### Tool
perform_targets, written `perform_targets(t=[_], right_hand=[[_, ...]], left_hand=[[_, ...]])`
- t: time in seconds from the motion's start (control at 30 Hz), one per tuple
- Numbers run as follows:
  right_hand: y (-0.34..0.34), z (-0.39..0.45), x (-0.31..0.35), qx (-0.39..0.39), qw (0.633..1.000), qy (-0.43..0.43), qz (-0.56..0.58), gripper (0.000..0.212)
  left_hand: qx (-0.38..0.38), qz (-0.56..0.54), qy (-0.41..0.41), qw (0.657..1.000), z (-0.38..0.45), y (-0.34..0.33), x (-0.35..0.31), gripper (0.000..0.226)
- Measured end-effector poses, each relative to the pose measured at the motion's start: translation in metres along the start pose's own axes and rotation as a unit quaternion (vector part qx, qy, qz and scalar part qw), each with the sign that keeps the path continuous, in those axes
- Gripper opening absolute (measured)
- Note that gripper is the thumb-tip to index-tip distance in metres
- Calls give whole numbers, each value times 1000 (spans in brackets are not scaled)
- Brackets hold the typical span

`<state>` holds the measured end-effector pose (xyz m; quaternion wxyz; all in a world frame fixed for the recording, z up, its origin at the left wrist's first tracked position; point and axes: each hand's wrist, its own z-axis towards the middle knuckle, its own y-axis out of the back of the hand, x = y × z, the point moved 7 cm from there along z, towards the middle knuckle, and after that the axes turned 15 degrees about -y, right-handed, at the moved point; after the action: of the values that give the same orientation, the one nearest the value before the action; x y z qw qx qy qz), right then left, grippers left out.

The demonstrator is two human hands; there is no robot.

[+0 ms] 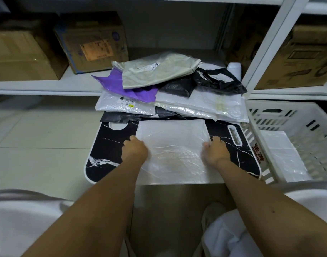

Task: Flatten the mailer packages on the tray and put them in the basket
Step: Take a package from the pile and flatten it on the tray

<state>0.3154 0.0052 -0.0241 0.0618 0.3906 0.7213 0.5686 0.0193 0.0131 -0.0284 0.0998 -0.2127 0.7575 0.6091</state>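
Observation:
A white mailer (pixel 173 145) lies flat on the black marble-patterned tray (pixel 110 145). My left hand (pixel 134 150) grips its left edge and my right hand (pixel 216 152) grips its right edge, fingers curled on the plastic. Behind it, at the tray's far end, is a pile of mailers: a purple one (pixel 120 86), a cream one (pixel 155 73), black ones (pixel 179 87) and white ones (pixel 201 106). To the right stands the white slotted basket (pixel 266 115) with a flat white mailer (pixel 281 154) inside.
White shelving runs behind the tray, holding cardboard boxes (pixel 92 41) on the left and another box (pixel 303 58) on the right. A white shelf post (pixel 270 43) rises beside the basket. Pale tiled floor lies left of the tray. My knees are at the bottom.

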Motion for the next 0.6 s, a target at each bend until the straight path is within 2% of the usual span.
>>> perform_targets(t=[0.13,0.27,0.33,0.43,0.6], right_hand=[[-3,4,-2,36,990,-104,83,53],[-5,2,-1,58,984,-141,94,56],[-5,-2,0,79,982,-156,73,66],[-4,-8,1,95,981,-161,51,73],[2,-25,7,87,991,-97,30,55]], left_hand=[[21,-73,120,990,-3,-6,8,48],[29,-80,154,984,-4,-9,14,42],[17,-85,161,983,-8,-7,13,41],[6,-84,169,982,-16,-4,10,47],[-8,-66,153,986,-30,7,-4,44]])
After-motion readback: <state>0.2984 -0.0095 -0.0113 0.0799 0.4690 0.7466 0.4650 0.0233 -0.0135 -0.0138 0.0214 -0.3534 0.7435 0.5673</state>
